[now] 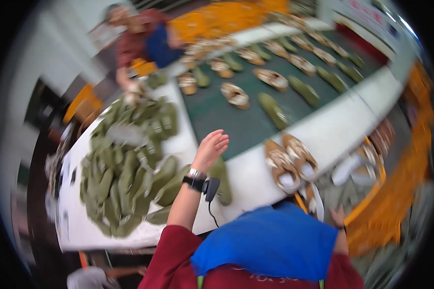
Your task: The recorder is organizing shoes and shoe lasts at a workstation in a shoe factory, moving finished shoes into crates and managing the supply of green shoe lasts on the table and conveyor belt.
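My left hand (211, 150) is raised over the edge between the white table and the green belt, fingers stretched out and holding nothing. Just below it a green shoe last (221, 180) lies on the white surface, partly hidden by my wrist. To the left spreads a heap of green shoe lasts (125, 178). Low on the right, my right hand (338, 216) reaches down beside an orange crate (373, 216); its fingers look spread, though small and blurred. A pair of tan shoes (290, 161) stands on the white border between my hands.
Rows of tan shoes (270, 78) and green lasts (273, 111) lie on the green belt (210, 115). Pale-soled shoes (349, 168) sit in the crate area at right. A co-worker (140, 41) handles something at the far left, behind the heap. Another person's arm (125, 271) shows at lower left.
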The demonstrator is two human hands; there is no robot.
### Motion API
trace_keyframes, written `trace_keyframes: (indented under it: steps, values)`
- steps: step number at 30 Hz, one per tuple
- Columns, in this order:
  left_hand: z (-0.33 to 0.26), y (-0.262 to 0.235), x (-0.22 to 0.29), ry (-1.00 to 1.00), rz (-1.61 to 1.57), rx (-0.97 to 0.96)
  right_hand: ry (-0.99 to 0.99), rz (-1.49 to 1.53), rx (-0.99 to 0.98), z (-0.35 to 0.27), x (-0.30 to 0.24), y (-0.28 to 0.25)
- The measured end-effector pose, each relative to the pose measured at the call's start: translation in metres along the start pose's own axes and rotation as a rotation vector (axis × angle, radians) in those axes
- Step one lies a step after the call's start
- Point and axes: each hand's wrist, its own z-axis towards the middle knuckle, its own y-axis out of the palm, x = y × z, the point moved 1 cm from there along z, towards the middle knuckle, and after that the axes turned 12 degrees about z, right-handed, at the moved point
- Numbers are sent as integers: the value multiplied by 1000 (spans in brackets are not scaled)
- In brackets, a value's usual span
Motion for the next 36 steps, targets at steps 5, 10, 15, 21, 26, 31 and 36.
trace_keyframes:
  steps: [5,10,15,21,26,31,36]
  values:
    - [-56,100,-34,-28,317,-271,-124,-306,350,-42,-146,23]
    - [-56,127,-44,-89,475,-425,-52,-116,-375,-55,-125,25]
    - [-54,137,-47,-70,480,-374,-464,-71,234,-87,-115,28]
    - [-64,152,-55,-86,513,-426,-255,202,-44,-43,-110,11]
    - [-58,150,-50,-34,573,-418,17,813,-355,-18,-112,-60]
    - [-59,159,-41,75,640,-389,-69,1267,-621,-27,-192,-127]
    - [-58,179,-30,-2,413,-578,-526,567,-847,-14,-295,-133]
